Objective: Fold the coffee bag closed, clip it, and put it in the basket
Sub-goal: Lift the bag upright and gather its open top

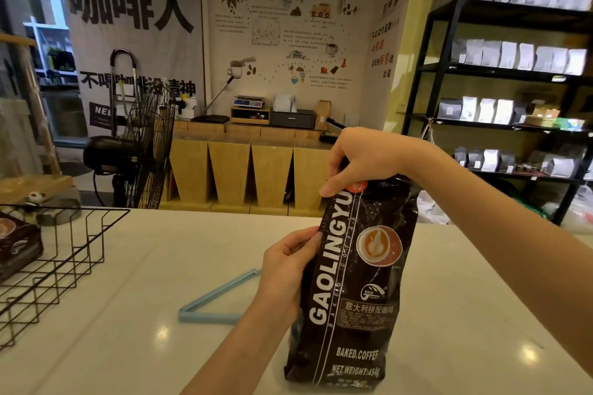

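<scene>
Dark brown and glossy, the coffee bag (353, 282) stands upright on the white worktop (134, 314), leaning slightly, its printed face toward the camera. Its top is not yet clipped. The right hand (359, 160) is closed over the bag's top edge, pinching it from above. The left hand (288, 269) grips the bag's left side about halfway up, fingers curled behind it and thumb on the front edge. A pale blue clip (218, 301) lies open in a V on the worktop just left of the bag, partly behind the left wrist. The black wire basket (61, 256) sits well apart at the left edge, with another dark bag (17, 244) inside
</scene>
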A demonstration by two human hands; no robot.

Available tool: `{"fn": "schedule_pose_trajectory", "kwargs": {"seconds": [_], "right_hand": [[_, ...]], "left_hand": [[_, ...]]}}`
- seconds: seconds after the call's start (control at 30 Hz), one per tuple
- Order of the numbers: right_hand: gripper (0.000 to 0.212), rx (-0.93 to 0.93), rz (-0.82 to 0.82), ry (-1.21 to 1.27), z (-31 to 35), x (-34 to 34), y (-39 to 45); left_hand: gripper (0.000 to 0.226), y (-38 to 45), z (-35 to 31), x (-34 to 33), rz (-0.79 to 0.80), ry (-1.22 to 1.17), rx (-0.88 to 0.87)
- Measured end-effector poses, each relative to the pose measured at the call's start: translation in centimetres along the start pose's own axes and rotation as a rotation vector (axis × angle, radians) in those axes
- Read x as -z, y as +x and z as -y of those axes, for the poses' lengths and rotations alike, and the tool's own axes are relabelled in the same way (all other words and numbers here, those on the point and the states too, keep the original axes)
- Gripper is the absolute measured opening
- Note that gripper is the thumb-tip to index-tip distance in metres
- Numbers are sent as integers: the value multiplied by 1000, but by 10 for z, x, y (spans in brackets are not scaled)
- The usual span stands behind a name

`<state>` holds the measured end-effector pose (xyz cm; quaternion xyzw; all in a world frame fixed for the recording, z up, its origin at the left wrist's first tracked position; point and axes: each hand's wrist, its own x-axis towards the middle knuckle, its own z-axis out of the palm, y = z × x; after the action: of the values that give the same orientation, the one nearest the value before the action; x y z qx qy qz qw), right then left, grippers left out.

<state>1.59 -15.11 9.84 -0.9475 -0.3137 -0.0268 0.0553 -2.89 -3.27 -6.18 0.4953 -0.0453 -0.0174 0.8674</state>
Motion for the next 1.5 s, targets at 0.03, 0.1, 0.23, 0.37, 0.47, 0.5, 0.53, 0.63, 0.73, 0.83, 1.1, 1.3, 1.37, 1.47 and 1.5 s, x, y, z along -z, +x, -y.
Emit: {"fn": "schedule_pose_trajectory", "kwargs": {"seconds": [0.03,0.1,0.23,0.37,0.47,0.5,0.53,0.63,0.73,0.83,1.1,1.3,1.37,1.47,1.5], "right_hand": [[22,10,-16,6,-1,0,-1],[23,25,-44,12,-3,1,-2],[25,28,-81,20,-8,-5,-4],[27,23,-97,14,-8,-11,-4],[24,22,-94,13,-6,-13,-2],[25,19,-95,10,-6,-14,-1],[26,19,-97,13,-5,-15,0],[25,27,-83,35,-2,-18,1],[24,21,-108,-18,-3,-14,-3],[40,-43,-305,-11,-10,-2,-22],[83,-368,-649,965,-35,-77,-73],[61,-349,-453,1256,-25,-124,-73],[73,-358,-481,1195,-22,-128,-71],[69,-318,-524,1226,-20,-128,-74],[64,-309,-543,1240,-19,-128,-74]], "left_hand": [[13,-1,0,0,12,-10,2],[12,-2,-1,0,41,-12,4],[17,-7,-1,0,93,12,-19],[25,-12,0,0,130,27,-34],[18,-11,2,2,86,65,-50],[15,-12,2,2,79,63,-46],[12,-12,2,4,77,56,-40],[8,-13,1,6,78,36,-27],[3,-14,0,5,48,52,-36],[2,-13,0,6,-10,64,-42],[5,-12,1,4,-7,110,-44],[67,-11,-16,-10,120,428,-68],[62,-9,-19,-12,130,529,-120],[47,-9,-20,-12,132,529,-187],[47,-9,-19,-12,122,518,-197]]}}
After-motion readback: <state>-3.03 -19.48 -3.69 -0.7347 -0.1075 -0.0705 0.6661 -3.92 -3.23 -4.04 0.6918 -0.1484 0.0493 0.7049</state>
